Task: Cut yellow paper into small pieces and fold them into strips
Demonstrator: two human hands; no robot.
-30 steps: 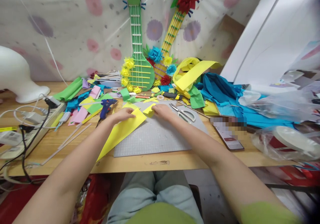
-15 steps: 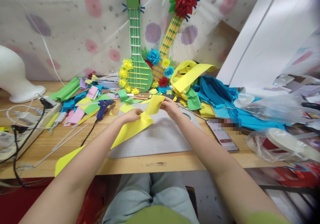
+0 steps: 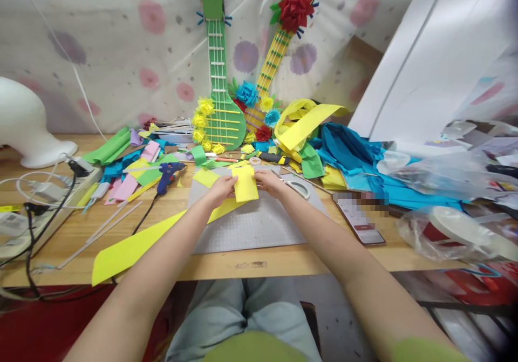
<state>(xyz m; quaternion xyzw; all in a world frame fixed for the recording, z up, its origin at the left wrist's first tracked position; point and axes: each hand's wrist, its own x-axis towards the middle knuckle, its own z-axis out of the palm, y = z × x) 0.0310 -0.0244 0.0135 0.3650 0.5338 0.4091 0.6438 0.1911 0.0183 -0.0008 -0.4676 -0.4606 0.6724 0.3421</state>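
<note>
- Since 0.5 s ago, our folded yellow piece [image 3: 245, 185] has come nearer and squared up; it was tilted toward the right hand before and now stands flat-faced between our 2 hands.
- Our left hand [image 3: 222, 190] is closed, thumb and fingers pinching the piece's left edge.
- Our right hand [image 3: 267, 181] is closed too, its fingertips pinching the right edge.
- We have the piece above the far part of the grey cutting mat [image 3: 259, 230].
- From behind it a long yellow strip [image 3: 129, 246] runs left and near, passing under our left forearm to the near edge of the wooden table [image 3: 283, 259]; we cannot tell whether the 2 are joined.
- Just beside our right hand we see scissors [image 3: 299, 188], partly hidden by it.
- Left of the mat lies a blue glue gun [image 3: 167, 178]; right of it, a phone [image 3: 364, 224].
- On the far side we have 2 paper instruments leaning upright, a green instrument [image 3: 230, 119] and a yellow instrument [image 3: 276, 54], with crumpled blue paper [image 3: 352, 154] to their right.
</note>
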